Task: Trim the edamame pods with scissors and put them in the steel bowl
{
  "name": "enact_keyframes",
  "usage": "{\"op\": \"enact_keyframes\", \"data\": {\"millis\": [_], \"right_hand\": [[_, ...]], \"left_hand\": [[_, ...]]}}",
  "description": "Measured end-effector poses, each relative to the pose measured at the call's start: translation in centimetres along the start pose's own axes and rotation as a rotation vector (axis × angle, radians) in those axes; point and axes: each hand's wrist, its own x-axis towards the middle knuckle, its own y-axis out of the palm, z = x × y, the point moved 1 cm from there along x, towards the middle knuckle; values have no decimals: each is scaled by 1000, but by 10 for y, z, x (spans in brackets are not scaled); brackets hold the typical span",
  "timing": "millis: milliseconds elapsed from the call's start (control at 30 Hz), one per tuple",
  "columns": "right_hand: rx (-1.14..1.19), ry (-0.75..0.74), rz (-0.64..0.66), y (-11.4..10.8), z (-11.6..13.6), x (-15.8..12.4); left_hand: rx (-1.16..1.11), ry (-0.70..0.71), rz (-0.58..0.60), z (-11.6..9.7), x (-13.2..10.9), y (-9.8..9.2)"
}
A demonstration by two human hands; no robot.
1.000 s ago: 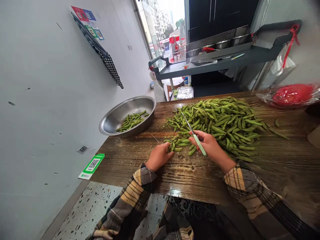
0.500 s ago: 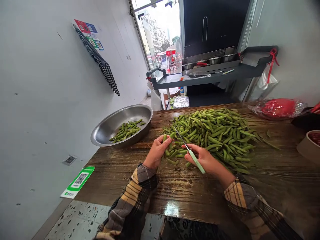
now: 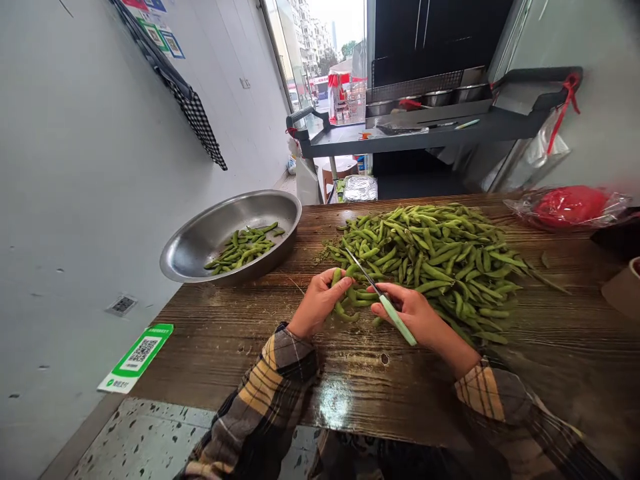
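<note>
My left hand (image 3: 323,301), at the near edge of the heap, is closed on an edamame pod (image 3: 338,275) pinched between thumb and fingers. In my right hand (image 3: 407,313) is a small knife (image 3: 397,321) with a pale green handle. Its thin blade points away to the upper left, close to the pod. Beyond and to the right of both hands spreads a big heap of green edamame pods (image 3: 440,250). A wide steel basin (image 3: 175,265) stands left of the hands, with several pods (image 3: 245,248) in it.
The dark wooden table (image 3: 220,357) carries a green QR code card (image 3: 137,357) at its left edge. A red item in clear plastic (image 3: 570,205) lies at the far right, near a paper tub (image 3: 623,290). Behind the table is a grey cart (image 3: 340,141).
The view has tilted down and shifted slightly, so the background sits higher. Both hands keep nearly the same pose, still holding the pod and the knife.
</note>
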Motion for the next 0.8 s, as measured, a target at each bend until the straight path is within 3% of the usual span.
{"op": "enact_keyframes", "data": {"millis": [267,800], "right_hand": [[-2,49,35,2,2,-1],[-93,-6,1,2,0,-3]], "left_hand": [[-35,-17,-37,1,0,-2],[14,30,6,1,-3,4]]}}
